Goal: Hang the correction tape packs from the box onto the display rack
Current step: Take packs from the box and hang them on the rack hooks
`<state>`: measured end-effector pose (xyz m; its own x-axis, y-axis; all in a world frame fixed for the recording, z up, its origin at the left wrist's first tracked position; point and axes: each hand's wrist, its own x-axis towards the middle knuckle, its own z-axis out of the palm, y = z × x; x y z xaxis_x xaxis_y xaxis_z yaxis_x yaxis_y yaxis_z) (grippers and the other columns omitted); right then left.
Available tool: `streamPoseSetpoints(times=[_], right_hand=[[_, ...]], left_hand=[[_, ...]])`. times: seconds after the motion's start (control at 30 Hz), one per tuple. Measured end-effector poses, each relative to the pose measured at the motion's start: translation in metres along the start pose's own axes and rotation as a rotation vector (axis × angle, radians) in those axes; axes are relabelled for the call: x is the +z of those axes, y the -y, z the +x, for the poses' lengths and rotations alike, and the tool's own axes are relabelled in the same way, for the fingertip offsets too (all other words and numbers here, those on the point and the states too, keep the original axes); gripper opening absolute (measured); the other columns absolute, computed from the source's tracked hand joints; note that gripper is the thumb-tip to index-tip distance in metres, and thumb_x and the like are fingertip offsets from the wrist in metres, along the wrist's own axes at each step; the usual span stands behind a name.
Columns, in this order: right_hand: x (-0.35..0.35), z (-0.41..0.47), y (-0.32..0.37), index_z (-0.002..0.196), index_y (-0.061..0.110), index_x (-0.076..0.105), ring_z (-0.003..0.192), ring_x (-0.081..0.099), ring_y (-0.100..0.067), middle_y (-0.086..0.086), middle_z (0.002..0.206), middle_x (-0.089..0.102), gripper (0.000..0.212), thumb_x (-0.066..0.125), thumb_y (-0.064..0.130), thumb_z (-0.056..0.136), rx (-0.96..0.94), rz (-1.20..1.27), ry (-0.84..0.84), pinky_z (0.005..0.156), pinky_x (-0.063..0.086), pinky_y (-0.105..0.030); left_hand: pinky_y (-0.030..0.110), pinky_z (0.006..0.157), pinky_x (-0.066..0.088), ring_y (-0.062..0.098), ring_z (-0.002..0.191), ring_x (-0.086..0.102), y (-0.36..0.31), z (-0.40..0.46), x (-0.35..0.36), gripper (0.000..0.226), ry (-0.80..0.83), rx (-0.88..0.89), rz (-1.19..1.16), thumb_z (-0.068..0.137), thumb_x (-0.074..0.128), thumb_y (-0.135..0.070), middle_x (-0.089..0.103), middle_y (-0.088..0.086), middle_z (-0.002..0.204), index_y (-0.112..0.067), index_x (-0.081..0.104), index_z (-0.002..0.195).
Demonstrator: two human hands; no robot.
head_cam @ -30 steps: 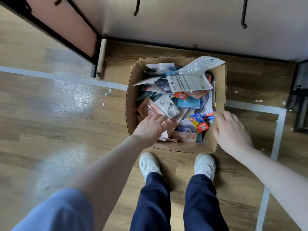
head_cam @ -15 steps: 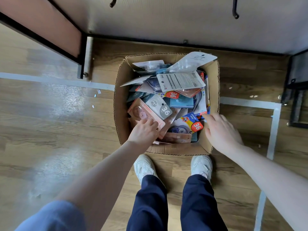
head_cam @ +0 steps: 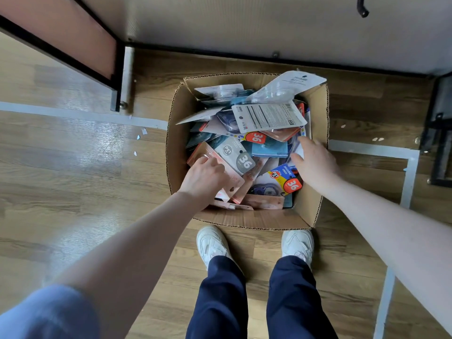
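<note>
While the left hand (head_cam: 204, 178) curls over a pale pink pack (head_cam: 234, 178) near the front-left of the cardboard box (head_cam: 177, 152), its fingers bend down onto the card and grip it, with the knuckles turned up toward the camera. The right hand (head_cam: 314, 162) reaches in from the other side with fingers spread and fairly straight, its fingertips touching the packs by the right wall; it has hold of nothing that can be seen.

The correction tape packs (head_cam: 249, 143) fill the box in a loose, overlapping heap. They are flat blister cards with clear plastic bubbles, some pink, some blue, some grey or white, and several carry a round badge reading "36" (orange on two, grey on one). One white card (head_cam: 269, 116) lies back-up on top, showing print and a barcode, and another clear-fronted pack (head_cam: 291, 84) leans over the far-right corner of the box rim.

The box stands on a wooden floor (head_cam: 73, 167) marked with pale tape lines, just ahead of the person's white shoes (head_cam: 212, 243) and dark blue trousers. Beyond it rises the base of the display rack (head_cam: 244, 28), a pale panel with a black frame, and one black hook (head_cam: 362, 8) shows at the upper right.
</note>
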<state>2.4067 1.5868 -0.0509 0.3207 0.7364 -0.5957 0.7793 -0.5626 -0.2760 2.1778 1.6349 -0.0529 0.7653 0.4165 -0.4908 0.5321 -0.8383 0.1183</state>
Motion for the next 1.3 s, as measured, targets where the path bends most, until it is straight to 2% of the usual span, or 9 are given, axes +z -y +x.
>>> streamPoseSetpoints(times=[0.13, 0.2, 0.27, 0.43, 0.63, 0.87, 1.07, 1.17, 1.3], right_hand=[[0.006, 0.034, 0.008, 0.082, 0.009, 0.058, 0.095, 0.06, -0.033, -0.016, 0.094, 0.059, 0.021, 0.05, 0.024, 0.093, 0.376, 0.629, 0.026, 0.077, 0.049, -0.034], [0.018, 0.054, 0.004, 0.071, 0.015, 0.053, 0.096, 0.064, -0.035, -0.017, 0.098, 0.065, 0.018, 0.056, 0.021, 0.088, 0.485, 0.796, 0.065, 0.088, 0.052, -0.042], [0.024, 0.064, 0.007, 0.086, 0.009, 0.059, 0.092, 0.066, -0.03, -0.018, 0.105, 0.065, 0.005, 0.063, 0.009, 0.083, 0.567, 0.975, 0.065, 0.086, 0.055, -0.039], [0.027, 0.058, 0.025, 0.099, 0.01, 0.055, 0.081, 0.062, -0.022, -0.009, 0.086, 0.063, 0.041, 0.077, -0.005, 0.068, 0.645, 1.253, -0.001, 0.077, 0.053, -0.03], [0.043, 0.0, 0.018, 0.137, 0.023, 0.038, 0.063, 0.054, -0.016, -0.008, 0.107, 0.059, 0.077, 0.063, -0.015, 0.074, 0.63, 1.332, 0.002, 0.053, 0.044, -0.022], [0.058, -0.047, -0.002, 0.103, 0.007, 0.061, 0.052, 0.056, -0.014, -0.011, 0.073, 0.064, 0.026, 0.071, 0.005, 0.079, 0.676, 1.065, 0.038, 0.047, 0.047, -0.021], [0.056, -0.022, -0.002, 0.106, 0.006, 0.06, 0.094, 0.055, -0.031, -0.018, 0.113, 0.053, 0.027, 0.056, 0.021, 0.084, 0.39, 0.163, 0.036, 0.073, 0.043, -0.031], [0.044, -0.004, 0.01, 0.123, 0.009, 0.053, 0.107, 0.05, -0.03, -0.014, 0.121, 0.05, 0.035, 0.051, 0.025, 0.092, 0.255, 0.138, 0.004, 0.071, 0.034, -0.028], [0.045, 0.017, 0.019, 0.116, 0.008, 0.053, 0.088, 0.051, -0.023, -0.011, 0.112, 0.058, 0.044, 0.049, 0.045, 0.092, 0.228, 0.339, 0.04, 0.065, 0.035, -0.028]], left_hand=[[0.026, 0.055, 0.046, 0.024, 0.056, 0.057, 0.007, 0.001, -0.001, 0.034, -0.033, -0.016, -0.129, 0.036, 0.091, -0.011, 0.057, -0.003, 0.054, -0.022, 0.064, 0.054], [0.026, 0.054, 0.047, 0.023, 0.055, 0.057, 0.008, 0.001, -0.002, 0.034, -0.032, -0.016, -0.151, 0.035, 0.092, -0.016, 0.058, -0.003, 0.054, -0.022, 0.064, 0.053], [0.026, 0.054, 0.047, 0.023, 0.057, 0.059, 0.009, 0.001, 0.0, 0.034, -0.032, -0.015, -0.176, 0.034, 0.093, -0.018, 0.058, -0.003, 0.055, -0.022, 0.065, 0.055], [0.026, 0.056, 0.046, 0.022, 0.064, 0.061, 0.015, -0.004, 0.002, 0.031, -0.054, -0.021, -0.186, 0.039, 0.091, -0.021, 0.059, -0.005, 0.06, -0.025, 0.066, 0.058], [0.025, 0.055, 0.046, 0.021, 0.061, 0.061, 0.016, -0.009, -0.002, 0.032, -0.024, -0.09, -0.154, 0.037, 0.091, -0.021, 0.062, -0.004, 0.062, -0.022, 0.067, 0.059], [0.033, 0.062, 0.045, 0.029, 0.073, 0.062, 0.018, -0.015, -0.007, 0.021, -0.03, -0.195, -0.166, 0.055, 0.084, -0.009, 0.066, 0.005, 0.07, -0.016, 0.07, 0.069], [0.033, 0.084, 0.035, 0.024, 0.106, 0.051, 0.018, -0.014, -0.01, 0.019, 0.081, -0.216, -0.087, 0.088, 0.058, -0.027, 0.062, 0.001, 0.108, -0.019, 0.065, 0.105], [0.03, 0.087, 0.032, 0.021, 0.112, 0.046, 0.018, -0.012, -0.008, 0.024, 0.098, -0.23, -0.082, 0.091, 0.052, -0.031, 0.058, -0.002, 0.116, -0.023, 0.061, 0.112], [0.029, 0.088, 0.03, 0.019, 0.113, 0.044, 0.018, -0.011, -0.006, 0.026, 0.096, -0.229, -0.121, 0.091, 0.053, -0.033, 0.056, -0.005, 0.119, -0.026, 0.059, 0.115]])
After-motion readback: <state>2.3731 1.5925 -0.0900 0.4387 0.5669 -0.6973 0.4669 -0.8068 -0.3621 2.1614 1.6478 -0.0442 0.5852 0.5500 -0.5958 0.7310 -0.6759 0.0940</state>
